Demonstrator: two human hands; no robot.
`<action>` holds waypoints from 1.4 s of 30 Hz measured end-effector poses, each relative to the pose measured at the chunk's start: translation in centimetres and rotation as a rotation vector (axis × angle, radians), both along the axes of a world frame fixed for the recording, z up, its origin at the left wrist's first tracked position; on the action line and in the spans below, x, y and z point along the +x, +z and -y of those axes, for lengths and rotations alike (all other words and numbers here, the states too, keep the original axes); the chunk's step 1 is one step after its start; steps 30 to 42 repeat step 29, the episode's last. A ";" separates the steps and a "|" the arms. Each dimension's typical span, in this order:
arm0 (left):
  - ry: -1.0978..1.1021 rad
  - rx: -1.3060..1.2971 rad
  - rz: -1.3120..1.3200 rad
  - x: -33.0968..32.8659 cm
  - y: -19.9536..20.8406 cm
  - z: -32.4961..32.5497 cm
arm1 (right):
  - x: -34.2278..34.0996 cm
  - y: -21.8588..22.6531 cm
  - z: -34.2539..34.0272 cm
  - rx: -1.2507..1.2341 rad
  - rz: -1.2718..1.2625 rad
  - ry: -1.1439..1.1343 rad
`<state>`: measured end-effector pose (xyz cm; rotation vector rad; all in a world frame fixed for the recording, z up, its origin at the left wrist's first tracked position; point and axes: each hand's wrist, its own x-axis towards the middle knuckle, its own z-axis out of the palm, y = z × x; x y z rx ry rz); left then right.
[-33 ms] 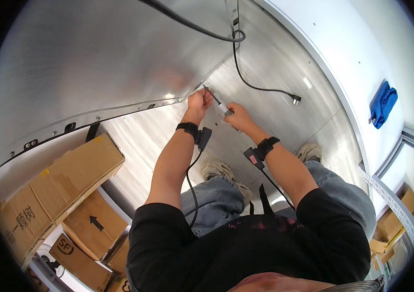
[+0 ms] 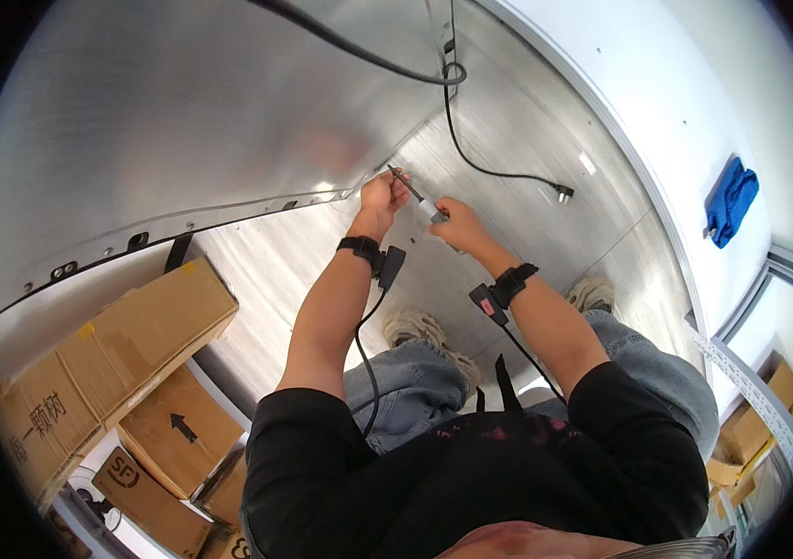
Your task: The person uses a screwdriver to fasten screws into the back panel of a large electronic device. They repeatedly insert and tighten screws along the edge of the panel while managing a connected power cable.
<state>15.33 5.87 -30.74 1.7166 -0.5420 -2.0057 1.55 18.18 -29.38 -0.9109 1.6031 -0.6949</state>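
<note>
My right hand (image 2: pixel 455 224) is wrapped around the pale grey handle of a screwdriver (image 2: pixel 407 185). Its dark shaft slants up and left, across the fingertips of my left hand (image 2: pixel 382 197). Those fingers are curled and pinched close to the tip, at the lower edge of a large metal panel (image 2: pixel 201 121), near its far corner. Whatever they grip there is too small to make out. A black strap with a small dark device sits on each of my wrists, and a cable runs down from each.
A thick black cable (image 2: pixel 350 45) crosses the panel and ends in a plug (image 2: pixel 564 195) on the floor. Cardboard boxes (image 2: pixel 126 326) are stacked at left. A blue cloth (image 2: pixel 733 202) lies on a white surface at right, above a perforated metal rail (image 2: pixel 751 377).
The screwdriver's tip has shifted slightly up and left, and more of its shaft shows over my left fingers. Both hands stay nearly in place.
</note>
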 end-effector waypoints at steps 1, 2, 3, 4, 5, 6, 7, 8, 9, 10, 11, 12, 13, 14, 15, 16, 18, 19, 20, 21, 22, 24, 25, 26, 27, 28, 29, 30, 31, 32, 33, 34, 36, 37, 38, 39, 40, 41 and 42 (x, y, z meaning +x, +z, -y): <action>-0.005 -0.026 0.014 -0.6 0.6 -0.1 | -0.9 1.0 -0.1 -0.068 -0.058 0.046; -0.021 -0.061 -0.007 -1.2 1.7 0.0 | -1.9 2.5 0.0 -0.064 -0.052 0.055; -0.032 -0.096 -0.026 -1.8 3.1 0.1 | -2.9 4.2 0.1 -0.059 -0.045 0.068; -0.042 -0.131 -0.045 -2.3 4.6 0.1 | -3.8 5.6 0.0 -0.054 -0.039 0.083; -0.053 -0.164 -0.049 -2.9 6.4 0.2 | -4.7 7.3 -0.1 -0.057 -0.035 0.071; -0.070 -0.186 -0.057 -3.4 8.2 0.3 | -5.6 8.8 0.0 -0.066 -0.031 0.062; -0.086 -0.207 -0.064 -3.7 9.8 0.0 | -6.5 10.1 0.0 -0.073 -0.028 0.055; -0.101 -0.240 -0.071 -4.1 11.9 0.0 | -7.6 11.5 0.2 -0.087 -0.049 0.077; -0.091 -0.244 -0.086 -4.3 13.3 0.0 | -8.7 12.7 0.5 -0.103 -0.071 0.105; -0.075 -0.264 -0.112 -4.6 14.6 -0.2 | -9.5 13.9 0.8 -0.118 -0.094 0.133; -0.073 -0.269 -0.127 -4.6 16.4 -0.4 | -10.2 16.5 1.3 -0.099 -0.104 0.145; -0.072 -0.258 -0.144 -4.9 17.4 -0.9 | -10.9 19.2 1.1 -0.064 -0.115 0.156; -0.082 -0.278 -0.158 -5.3 18.7 -0.9 | -11.6 21.6 1.1 -0.028 -0.125 0.164; -0.100 -0.300 -0.181 -5.9 20.8 -1.0 | -12.6 23.9 1.0 -0.024 -0.142 0.190; -0.115 -0.317 -0.191 -6.3 22.6 -1.2 | -13.6 25.5 1.0 -0.016 -0.146 0.220; -0.124 -0.331 -0.217 -6.8 24.4 -1.4 | -14.5 27.4 1.1 -0.009 -0.150 0.246; -0.164 -0.343 -0.246 -7.7 27.2 -1.6 | -15.4 30.8 0.5 -0.019 -0.202 0.191; -0.179 -0.322 -0.289 -8.2 28.6 -1.5 | -15.7 32.1 0.5 -0.020 -0.216 0.159; -0.200 -0.324 -0.327 -8.4 29.7 -1.4 | -16.0 33.2 0.2 -0.035 -0.233 0.157; -0.223 -0.328 -0.365 -8.6 30.8 -1.2 | -16.4 34.3 0.1 -0.053 -0.249 0.153; -0.248 -0.334 -0.403 -8.8 32.1 -0.9 | -16.6 35.5 -0.1 -0.072 -0.266 0.148; -0.293 -0.372 -0.417 -8.9 35.9 -1.4 | -16.8 38.2 -1.2 -0.110 -0.245 0.115; -0.305 -0.385 -0.434 -8.8 37.6 -1.8 | -17.1 39.1 -1.5 -0.130 -0.224 0.117; -0.323 -0.393 -0.451 -8.8 40.0 -2.2 | -17.3 40.9 -2.0 -0.145 -0.203 0.114; -0.335 -0.418 -0.423 -8.7 42.3 -2.5 | -17.1 43.0 -2.4 -0.116 -0.211 0.123; -0.366 -0.429 -0.394 -8.3 44.5 -2.8 | -16.5 45.1 -2.9 -0.088 -0.218 0.136; -0.401 -0.450 -0.375 -8.1 46.9 -3.2 | -16.4 47.0 -3.7 -0.114 -0.228 0.144; -0.401 -0.450 -0.375 -8.1 46.9 -3.2 | -16.4 47.0 -3.7 -0.114 -0.228 0.144; -0.401 -0.450 -0.375 -8.1 46.9 -3.2 | -16.4 47.0 -3.7 -0.114 -0.228 0.144; -0.401 -0.450 -0.375 -8.1 46.9 -3.2 | -16.4 47.0 -3.7 -0.114 -0.228 0.144; -0.401 -0.450 -0.375 -8.1 46.9 -3.2 | -16.4 47.0 -3.7 -0.114 -0.228 0.144; -0.401 -0.450 -0.375 -8.1 46.9 -3.2 | -16.4 47.0 -3.7 -0.114 -0.228 0.144; -0.401 -0.450 -0.375 -8.1 46.9 -3.2 | -16.4 47.0 -3.7 -0.114 -0.228 0.144; -0.401 -0.450 -0.375 -8.1 46.9 -3.2 | -16.4 47.0 -3.7 -0.114 -0.228 0.144; -0.401 -0.450 -0.375 -8.1 46.9 -3.2 | -16.4 47.0 -3.7 -0.114 -0.228 0.144; -0.401 -0.450 -0.375 -8.1 46.9 -3.2 | -16.4 47.0 -3.7 -0.114 -0.228 0.144; -0.401 -0.450 -0.375 -8.1 46.9 -3.2 | -16.4 47.0 -3.7 -0.114 -0.228 0.144; -0.401 -0.450 -0.375 -8.1 46.9 -3.2 | -16.4 47.0 -3.7 -0.114 -0.228 0.144; -0.401 -0.450 -0.375 -8.1 46.9 -3.2 | -16.4 47.0 -3.7 -0.114 -0.228 0.144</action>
